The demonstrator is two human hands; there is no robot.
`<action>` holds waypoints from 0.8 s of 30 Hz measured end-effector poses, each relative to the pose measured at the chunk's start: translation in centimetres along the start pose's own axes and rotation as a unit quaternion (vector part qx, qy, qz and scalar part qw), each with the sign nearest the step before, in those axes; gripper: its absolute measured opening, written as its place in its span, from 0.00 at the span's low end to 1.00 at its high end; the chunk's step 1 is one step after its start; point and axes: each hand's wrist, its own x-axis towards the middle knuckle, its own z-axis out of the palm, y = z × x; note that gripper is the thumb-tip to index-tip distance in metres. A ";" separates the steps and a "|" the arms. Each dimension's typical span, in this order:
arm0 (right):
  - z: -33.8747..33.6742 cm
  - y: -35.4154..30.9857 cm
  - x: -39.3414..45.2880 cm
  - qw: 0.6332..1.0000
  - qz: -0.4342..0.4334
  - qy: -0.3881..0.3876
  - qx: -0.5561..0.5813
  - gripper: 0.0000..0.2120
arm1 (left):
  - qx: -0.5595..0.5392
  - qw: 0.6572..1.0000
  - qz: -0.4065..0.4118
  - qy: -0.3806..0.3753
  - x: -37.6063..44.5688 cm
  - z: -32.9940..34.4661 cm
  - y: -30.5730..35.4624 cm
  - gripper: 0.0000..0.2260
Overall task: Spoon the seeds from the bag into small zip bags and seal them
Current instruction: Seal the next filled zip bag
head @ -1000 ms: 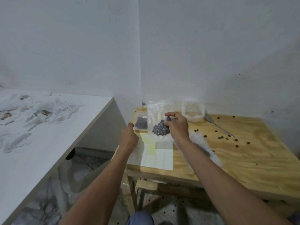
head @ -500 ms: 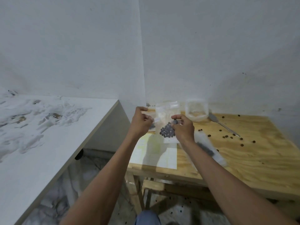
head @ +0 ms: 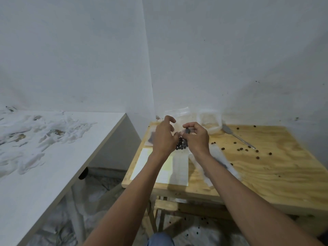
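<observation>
As viewed from the head camera, the only view supplied: noted both hands raised together over the back left part of the wooden worktop [head: 266,167]. Left hand [head: 164,137] and right hand [head: 197,138] found with fingertips pinched on the upper part of one small zip bag [head: 179,121], clear plastic, held upright between them; each grip therefore recorded as clamped on that bag. Dark seeds [head: 181,145] seen gathered in its lower half, between the two wrists. Could not tell whether the zip strip was pressed fully closed; fingers covered it.

Progress, judged: filling of this bag done, sealing in hand. Second small bag [head: 150,137] with dark contents noted lying on the worktop behind the left hand, seal state not discernible. Metal spoon [head: 237,138] found lying idle to the right, well apart from both hands. Clear tub [head: 210,121] stood by the wall, just beyond the spoon's bowl. Long clear bag [head: 219,163] with a dark patch lay partly under the right forearm; likely the supply bag, contents remaining uncertain. Loose seeds [head: 241,149] scattered across the worktop and on the floor beneath, still to be gathered if wanted.

Surface and room: bare plywood, pale sheet [head: 179,173] at the near left corner. White walls meeting in a corner. White table [head: 53,174] to the left, stained or flaking on top.
</observation>
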 end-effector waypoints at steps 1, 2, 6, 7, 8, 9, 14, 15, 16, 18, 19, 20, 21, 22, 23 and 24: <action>-0.1 -0.1 0.0 1.000 0.000 0.001 0.004 0.11 | 0.016 0.999 -0.003 0.032 -0.2 0.4 -0.1 0.14; -0.2 -0.2 0.0 1.000 0.003 0.002 0.013 0.11 | 0.013 0.998 -0.013 0.053 -0.4 0.7 -0.2 0.12; -0.5 -0.4 0.3 1.000 0.006 -0.001 0.012 0.13 | -0.138 0.988 -0.068 0.026 -0.5 0.7 -0.5 0.04; -0.5 -0.4 0.4 1.000 0.003 -0.002 0.006 0.13 | -0.182 0.979 -0.085 0.018 -0.5 0.5 -0.4 0.05; -0.6 -0.2 0.6 1.000 0.002 -0.005 0.000 0.13 | -0.226 0.968 -0.106 0.009 -0.5 0.4 -0.4 0.05; -0.7 -0.1 0.6 1.000 0.002 -0.010 -0.003 0.14 | -0.268 0.955 -0.125 -0.004 -0.6 0.2 -0.3 0.07; -0.5 0.4 0.6 0.999 -0.001 -0.021 -0.030 0.14 | -0.338 0.928 -0.155 -0.008 -1.0 0.6 -0.9 0.10; -0.3 0.5 0.6 0.999 0.003 -0.017 -0.034 0.14 | -0.342 0.925 -0.164 -0.001 -1.0 0.7 -1.1 0.11; -0.1 0.5 0.5 0.999 0.007 -0.012 -0.036 0.15 | -0.345 0.923 -0.172 0.003 -1.0 0.9 -1.2 0.11; 0.4 0.6 0.5 0.999 0.014 -0.010 -0.038 0.16 | -0.347 0.921 -0.176 0.003 -1.0 1.0 -1.6 0.11; 0.7 0.7 0.5 0.999 0.015 -0.013 -0.041 0.17 | -0.346 0.922 -0.176 0.000 -1.1 0.9 -1.8 0.12; 0.9 0.7 0.6 0.999 0.016 -0.015 -0.044 0.18 | -0.341 0.924 -0.175 -0.003 -1.0 0.7 -2.2 0.13; 1.3 0.8 0.7 0.999 0.018 -0.020 -0.045 0.19 | -0.330 0.928 -0.171 -0.008 -0.8 0.5 -2.7 0.14; 1.7 0.9 0.8 0.999 0.021 -0.025 -0.042 0.19 | -0.317 0.934 -0.163 -0.011 -0.6 0.3 -3.4 0.14; 2.1 1.1 1.1 0.999 0.026 -0.027 -0.038 0.19 | -0.300 0.942 -0.152 -0.014 -0.3 0.1 -4.1 0.14; 2.6 1.2 1.3 0.999 0.031 -0.028 -0.033 0.18 | -0.282 0.949 -0.141 -0.014 0.1 -0.2 -4.9 0.13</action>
